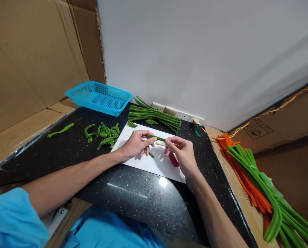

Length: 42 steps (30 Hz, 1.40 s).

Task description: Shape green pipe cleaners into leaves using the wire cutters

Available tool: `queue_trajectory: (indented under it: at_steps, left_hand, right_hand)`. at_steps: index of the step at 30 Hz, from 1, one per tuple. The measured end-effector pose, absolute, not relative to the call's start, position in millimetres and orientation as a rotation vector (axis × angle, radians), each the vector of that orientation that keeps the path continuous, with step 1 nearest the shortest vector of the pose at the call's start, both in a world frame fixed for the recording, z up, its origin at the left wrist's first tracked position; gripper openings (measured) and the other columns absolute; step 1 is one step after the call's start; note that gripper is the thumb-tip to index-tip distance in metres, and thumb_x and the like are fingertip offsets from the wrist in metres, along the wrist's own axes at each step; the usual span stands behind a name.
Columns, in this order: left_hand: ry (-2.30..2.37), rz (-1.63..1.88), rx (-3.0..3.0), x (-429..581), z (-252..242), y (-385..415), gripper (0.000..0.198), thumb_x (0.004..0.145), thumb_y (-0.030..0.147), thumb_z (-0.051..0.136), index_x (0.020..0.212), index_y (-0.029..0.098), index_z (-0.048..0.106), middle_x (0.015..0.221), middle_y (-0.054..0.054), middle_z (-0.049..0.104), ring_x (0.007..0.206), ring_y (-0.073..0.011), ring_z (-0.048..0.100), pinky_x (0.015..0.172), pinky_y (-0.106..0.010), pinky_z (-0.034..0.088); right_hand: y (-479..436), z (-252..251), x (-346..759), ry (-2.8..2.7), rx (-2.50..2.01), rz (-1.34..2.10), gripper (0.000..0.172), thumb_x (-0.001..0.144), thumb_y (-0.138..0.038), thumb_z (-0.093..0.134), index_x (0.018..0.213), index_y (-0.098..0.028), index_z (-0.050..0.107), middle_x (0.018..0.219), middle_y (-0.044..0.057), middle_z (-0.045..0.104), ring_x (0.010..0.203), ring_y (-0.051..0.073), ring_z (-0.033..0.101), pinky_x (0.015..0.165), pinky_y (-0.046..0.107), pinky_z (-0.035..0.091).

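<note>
A short green pipe cleaner (160,138) stretches between my two hands above a white sheet (138,166). My left hand (137,145) pinches its left end between thumb and fingers. My right hand (182,154) pinches the other end. A thin pale stick (160,144) pokes out by my right fingers; whether they hold it I cannot tell. Below my right hand a red object (173,160) rests on the sheet, partly hidden by the hand. Another short green piece (151,155) shows under my left fingers.
A bundle of green pipe cleaners (154,115) lies behind the sheet. Curled green pieces (108,133) are heaped to the left, near a blue basket (104,100). Orange stems (247,182) and long green stems (270,193) lie on cardboard at right. A yellow cable (236,130) runs from the wall sockets.
</note>
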<state>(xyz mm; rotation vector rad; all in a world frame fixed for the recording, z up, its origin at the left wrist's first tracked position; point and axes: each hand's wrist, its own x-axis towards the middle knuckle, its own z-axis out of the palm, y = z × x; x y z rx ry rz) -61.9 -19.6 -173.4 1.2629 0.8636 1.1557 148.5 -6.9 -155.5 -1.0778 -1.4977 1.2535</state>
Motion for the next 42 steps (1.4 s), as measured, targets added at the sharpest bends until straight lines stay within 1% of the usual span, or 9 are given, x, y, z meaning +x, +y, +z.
queue_trajectory:
  at_steps: [3,7,15,21,25,30,33,37,42]
  left_hand:
    - [0.851,1.163,1.231,-61,-173,-19,0.038,0.089,0.048,0.078,0.086,0.012,0.065,0.086,-0.003,0.067,0.046,-0.0067,0.062,0.033,-0.016,0.045]
    - [0.858,1.175,1.218,-61,-174,-19,0.041,0.090,0.051,0.077,0.089,0.011,0.067,0.088,-0.005,0.068,0.047,-0.0069,0.062,0.032,-0.016,0.045]
    - [0.869,1.183,1.218,-59,-171,-22,0.050,0.081,0.058,0.085,0.083,0.012,0.064,0.079,-0.001,0.066,0.044,-0.0067,0.059,0.032,-0.016,0.043]
    - [0.906,1.160,1.278,-58,-172,-24,0.047,0.081,0.056,0.085,0.088,0.013,0.068,0.077,-0.002,0.067,0.045,-0.0083,0.059,0.033,-0.018,0.039]
    - [1.046,1.200,1.551,-59,-173,-27,0.031,0.093,0.044,0.074,0.087,0.014,0.069,0.072,-0.002,0.066,0.050,-0.0092,0.059,0.044,-0.020,0.043]
    - [1.205,1.291,1.959,-60,-176,-33,0.014,0.096,0.022,0.064,0.085,0.017,0.070,0.074,-0.002,0.070,0.060,-0.0129,0.062,0.057,-0.024,0.046]
    - [1.213,1.371,2.059,-58,-177,-34,0.016,0.098,0.027,0.065,0.089,0.018,0.075,0.078,-0.004,0.074,0.065,-0.0145,0.063,0.061,-0.026,0.047]
    - [1.185,1.350,1.808,-59,-176,-32,0.024,0.099,0.038,0.066,0.093,0.016,0.075,0.078,-0.003,0.072,0.053,-0.0108,0.058,0.052,-0.024,0.045]
    - [1.232,1.337,1.711,-61,-178,-27,0.029,0.097,0.042,0.069,0.086,0.016,0.075,0.073,-0.001,0.070,0.056,-0.0112,0.058,0.053,-0.023,0.045]
  right_hand:
    - [-9,-156,145,-1.570,-1.052,1.264,0.041,0.078,-0.057,0.086,0.081,-0.017,0.075,0.061,0.003,0.068,0.052,0.015,0.061,0.055,0.029,0.052]
    - [-10,-157,143,-1.682,-1.027,1.216,0.039,0.082,-0.055,0.083,0.081,-0.017,0.074,0.062,0.002,0.068,0.054,0.015,0.061,0.058,0.029,0.051]
    - [-17,-157,141,-1.819,-1.046,0.979,0.032,0.093,-0.050,0.073,0.088,-0.018,0.074,0.080,0.004,0.073,0.062,0.016,0.067,0.061,0.029,0.052]
    - [-18,-158,137,-1.819,-1.038,0.937,0.034,0.094,-0.050,0.072,0.082,-0.019,0.075,0.069,0.004,0.071,0.058,0.017,0.066,0.060,0.029,0.053]
    - [-16,-158,139,-1.866,-1.065,0.881,0.033,0.096,-0.046,0.069,0.078,-0.020,0.076,0.062,0.002,0.068,0.055,0.016,0.061,0.058,0.028,0.048]
    - [-11,-154,142,-1.755,-0.979,1.189,0.041,0.089,-0.055,0.076,0.074,-0.017,0.075,0.061,0.001,0.064,0.049,0.013,0.058,0.051,0.027,0.046]
    - [-10,-151,144,-1.734,-0.976,1.193,0.042,0.087,-0.056,0.078,0.073,-0.017,0.075,0.061,0.001,0.064,0.047,0.012,0.057,0.049,0.026,0.045]
    - [-10,-149,147,-1.725,-1.023,1.054,0.041,0.089,-0.056,0.077,0.075,-0.017,0.076,0.059,0.002,0.065,0.048,0.013,0.058,0.049,0.026,0.043]
    - [-6,-152,152,-1.705,-1.040,1.056,0.041,0.088,-0.056,0.077,0.077,-0.017,0.077,0.062,0.003,0.068,0.049,0.015,0.062,0.051,0.027,0.047]
